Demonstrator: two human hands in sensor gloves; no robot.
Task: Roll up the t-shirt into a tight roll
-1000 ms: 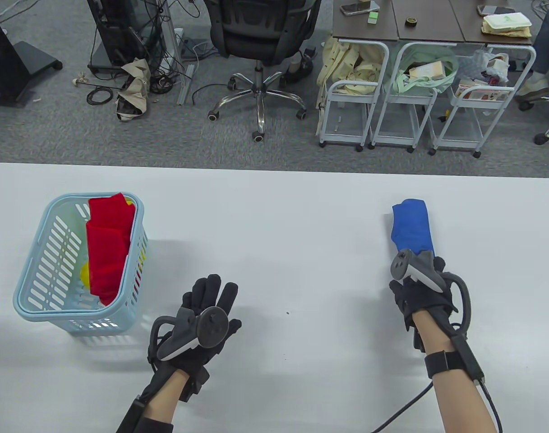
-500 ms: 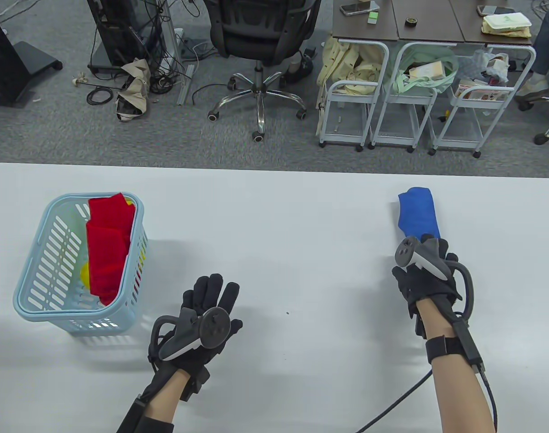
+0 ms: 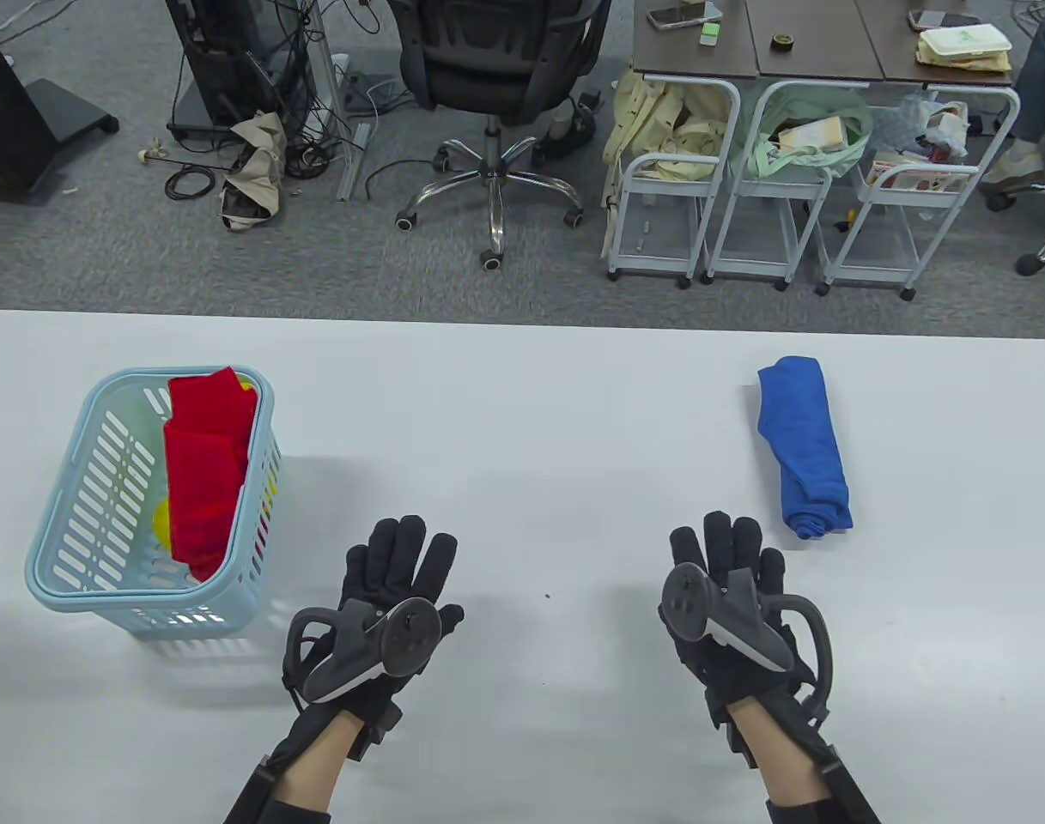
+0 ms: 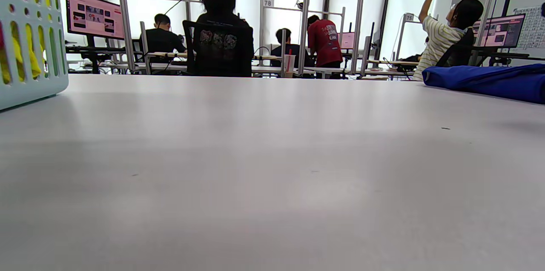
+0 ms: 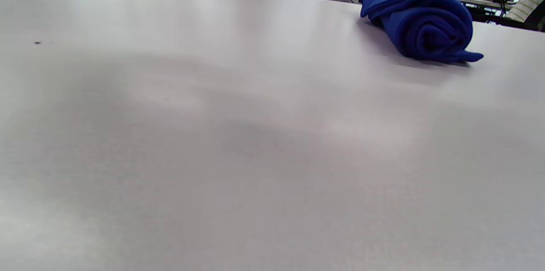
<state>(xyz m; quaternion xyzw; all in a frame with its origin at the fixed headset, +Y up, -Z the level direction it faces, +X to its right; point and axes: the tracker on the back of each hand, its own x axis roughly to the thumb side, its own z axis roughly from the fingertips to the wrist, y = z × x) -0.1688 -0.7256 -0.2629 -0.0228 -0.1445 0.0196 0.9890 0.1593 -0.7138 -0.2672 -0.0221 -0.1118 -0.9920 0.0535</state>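
A blue t-shirt lies rolled into a tight roll on the right side of the white table, its spiral end facing me; it shows as blue roll in the right wrist view and blue roll at the right edge of the left wrist view. My right hand rests flat on the table, fingers straight, just left of and nearer than the roll, apart from it. My left hand lies flat with straight fingers near the front middle. Neither hand holds anything.
A light blue slotted basket stands at the left with red cloth and something yellow inside; its wall basket fills the left wrist view's left edge. Beyond the table's far edge are an office chair and white carts.
My right hand let go of the blue roll and drew back toward me and to the left, now lying flat. The roll stays where it was set. My left hand barely shifted.
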